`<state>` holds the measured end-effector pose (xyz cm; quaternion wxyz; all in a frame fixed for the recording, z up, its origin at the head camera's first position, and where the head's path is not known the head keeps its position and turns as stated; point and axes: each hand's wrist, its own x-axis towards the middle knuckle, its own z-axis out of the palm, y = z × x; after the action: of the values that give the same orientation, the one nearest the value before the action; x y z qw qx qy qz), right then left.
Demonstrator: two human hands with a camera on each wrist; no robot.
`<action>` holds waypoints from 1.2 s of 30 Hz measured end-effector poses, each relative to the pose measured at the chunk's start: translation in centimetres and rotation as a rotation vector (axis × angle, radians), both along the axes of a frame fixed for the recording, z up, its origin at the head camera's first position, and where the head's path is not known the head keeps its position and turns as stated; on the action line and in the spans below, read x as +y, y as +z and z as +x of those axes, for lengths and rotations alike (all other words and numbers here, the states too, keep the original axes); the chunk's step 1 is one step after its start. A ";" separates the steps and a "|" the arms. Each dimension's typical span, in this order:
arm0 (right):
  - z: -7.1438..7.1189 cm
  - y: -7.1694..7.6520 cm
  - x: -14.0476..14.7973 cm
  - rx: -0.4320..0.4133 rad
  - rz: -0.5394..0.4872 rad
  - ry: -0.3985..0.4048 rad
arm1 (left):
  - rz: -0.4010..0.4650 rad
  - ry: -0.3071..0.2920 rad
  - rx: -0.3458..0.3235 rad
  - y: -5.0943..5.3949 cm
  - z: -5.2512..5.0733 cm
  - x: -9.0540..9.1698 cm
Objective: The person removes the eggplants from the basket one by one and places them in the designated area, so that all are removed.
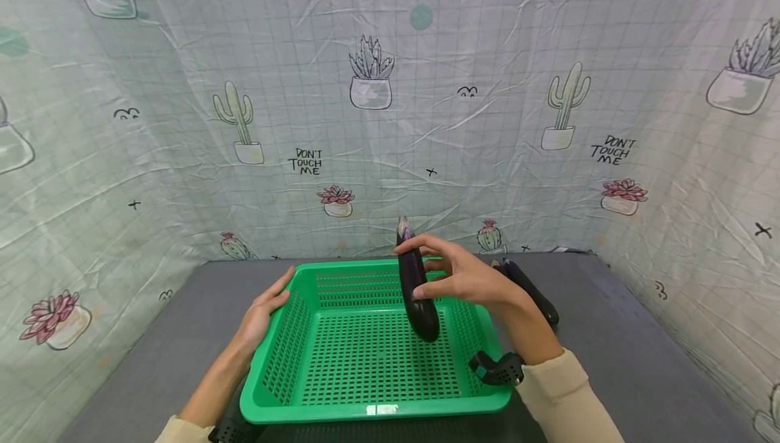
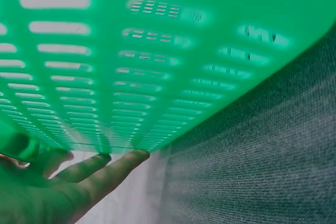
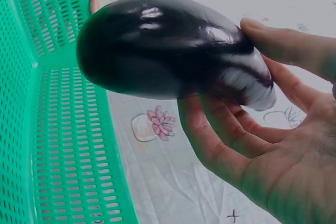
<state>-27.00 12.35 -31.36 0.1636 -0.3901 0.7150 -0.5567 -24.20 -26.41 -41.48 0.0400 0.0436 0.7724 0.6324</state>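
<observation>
A long, dark purple eggplant hangs over the green plastic basket, its stem end up and tilted away. My right hand pinches it between thumb and fingers; in the right wrist view the glossy eggplant lies across the fingertips. At the basket's left side is my left hand, its fingers extended along the outer wall near the rim. The left wrist view shows the fingers straight at the slotted green wall. No eggplant shows inside the basket.
More dark eggplants lie on the grey tabletop right of the basket, partly hidden behind my right forearm. A cloth printed with potted cacti hangs behind the table and along both sides.
</observation>
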 end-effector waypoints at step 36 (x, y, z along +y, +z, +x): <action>0.1 -0.2 3.1 0.042 -0.021 -0.048 | -0.152 0.024 0.015 0.0 -0.3 -0.1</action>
<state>-26.91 15.49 -31.58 0.1312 -0.3862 0.7215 -0.5595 -24.53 -26.49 -41.47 0.0297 0.0357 0.8190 0.5719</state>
